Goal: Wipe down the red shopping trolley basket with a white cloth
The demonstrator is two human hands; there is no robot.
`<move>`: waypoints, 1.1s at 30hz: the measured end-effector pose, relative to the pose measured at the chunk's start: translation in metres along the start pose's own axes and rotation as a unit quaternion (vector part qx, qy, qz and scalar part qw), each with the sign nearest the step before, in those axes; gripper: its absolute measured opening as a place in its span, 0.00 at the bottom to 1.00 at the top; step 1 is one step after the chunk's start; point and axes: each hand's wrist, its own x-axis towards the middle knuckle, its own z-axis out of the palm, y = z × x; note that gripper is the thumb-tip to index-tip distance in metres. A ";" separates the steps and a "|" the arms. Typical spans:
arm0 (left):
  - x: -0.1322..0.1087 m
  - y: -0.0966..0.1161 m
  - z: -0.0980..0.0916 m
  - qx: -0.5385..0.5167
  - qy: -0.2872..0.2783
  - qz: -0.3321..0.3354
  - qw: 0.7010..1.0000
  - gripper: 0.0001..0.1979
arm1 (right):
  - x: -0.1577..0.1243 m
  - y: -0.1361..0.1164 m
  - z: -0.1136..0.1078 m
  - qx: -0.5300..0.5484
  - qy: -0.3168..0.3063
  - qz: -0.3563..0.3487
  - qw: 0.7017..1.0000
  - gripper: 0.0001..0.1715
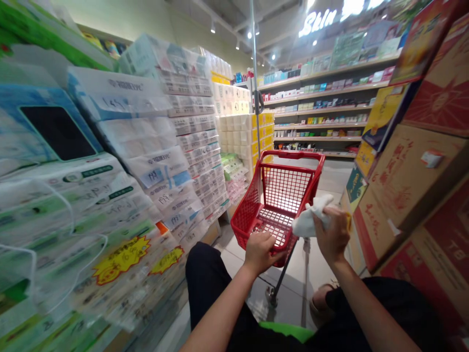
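Note:
A red plastic shopping cart [245, 215] with grid walls stands right in front of my knees, its handle on the far side. My left hand [259, 252] grips the near rim of its basket, fingers over the edge and thumb along the outside. Bunched in my right hand [334, 234] is a white cloth [308, 221], held beside the cart's right near corner. Part of the cloth hangs loose toward the basket. Something small and yellow shows at the back of my right hand; I cannot make out what it is.
Tall stacks of wrapped tissue packs [194, 117] line the left, with a dark-screened device [56, 132] and a white cable among them. Cardboard boxes [414, 181] are piled on the right. A metal pole [255, 58] rises behind the cart; stocked shelves [322, 110] stand at the back.

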 end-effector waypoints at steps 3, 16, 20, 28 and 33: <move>0.001 0.001 0.002 -0.007 0.001 -0.003 1.000 0.16 | -0.027 -0.022 -0.002 0.044 -0.140 -0.096 0.984 0.11; -0.007 -0.001 0.000 -0.038 0.021 0.008 0.999 0.16 | -0.045 -0.033 0.001 -0.016 -0.304 -0.205 0.930 0.18; -0.007 0.002 -0.006 -0.014 0.011 0.015 1.000 0.21 | -0.016 0.008 0.027 -0.054 -0.260 -0.197 0.944 0.16; -0.012 0.009 -0.007 0.018 0.020 0.005 1.000 0.24 | 0.031 0.062 0.066 -0.039 -0.299 -0.115 0.947 0.21; -0.010 0.010 -0.005 0.020 0.017 -0.001 1.000 0.23 | -0.004 0.015 0.047 -0.049 -0.278 -0.110 0.953 0.18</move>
